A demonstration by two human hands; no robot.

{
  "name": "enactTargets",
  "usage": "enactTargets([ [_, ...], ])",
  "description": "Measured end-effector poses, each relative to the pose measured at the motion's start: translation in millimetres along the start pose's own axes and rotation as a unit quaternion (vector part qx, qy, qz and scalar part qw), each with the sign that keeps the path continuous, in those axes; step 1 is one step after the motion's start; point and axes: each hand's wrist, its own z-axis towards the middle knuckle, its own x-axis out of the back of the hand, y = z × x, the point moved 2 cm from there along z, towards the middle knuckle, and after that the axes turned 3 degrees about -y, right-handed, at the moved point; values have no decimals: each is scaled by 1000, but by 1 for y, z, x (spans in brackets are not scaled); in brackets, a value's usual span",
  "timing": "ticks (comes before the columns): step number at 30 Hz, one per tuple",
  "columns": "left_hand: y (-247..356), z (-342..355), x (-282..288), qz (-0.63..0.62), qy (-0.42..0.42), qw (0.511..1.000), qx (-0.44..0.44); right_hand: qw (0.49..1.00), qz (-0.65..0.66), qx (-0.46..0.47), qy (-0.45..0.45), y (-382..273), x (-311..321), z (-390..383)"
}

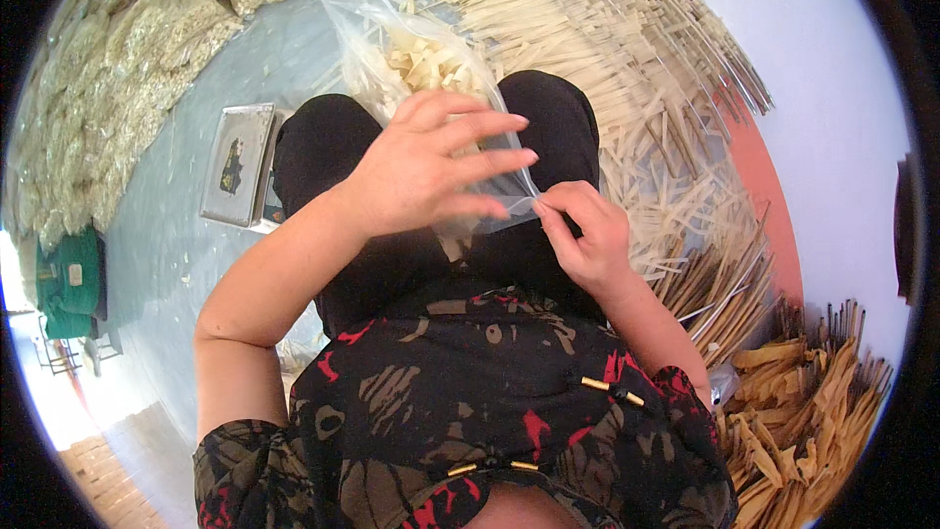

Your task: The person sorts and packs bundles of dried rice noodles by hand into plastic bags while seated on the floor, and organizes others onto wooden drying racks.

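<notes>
A clear plastic bag [357,24] lies between my knees, with pale, flat dried strips [431,61] inside its far end. Over the near part of the bag spreads my left hand [431,162], its fingers stretched out and apart, palm toward the plastic. My right hand [587,230] pinches the bag's near right corner between thumb and forefinger. The plastic is drawn taut from that pinch along the bag's right edge. Part of the bag is hidden beneath my left hand.
A flat metal scale [238,162] sits left of my knee. Filled clear bags [117,88] are heaped at far left. Long pale dried strips [578,29] cover the floor at far right. Brownish-yellow dried pieces [793,421] and thin sticks [720,299] lie at near right, beside the wall [832,88].
</notes>
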Motion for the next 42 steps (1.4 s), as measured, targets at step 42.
enactTargets([
  [42,-69,7,5,61,-144,988,-12,998,27,-62,8,12,4,-18],
])
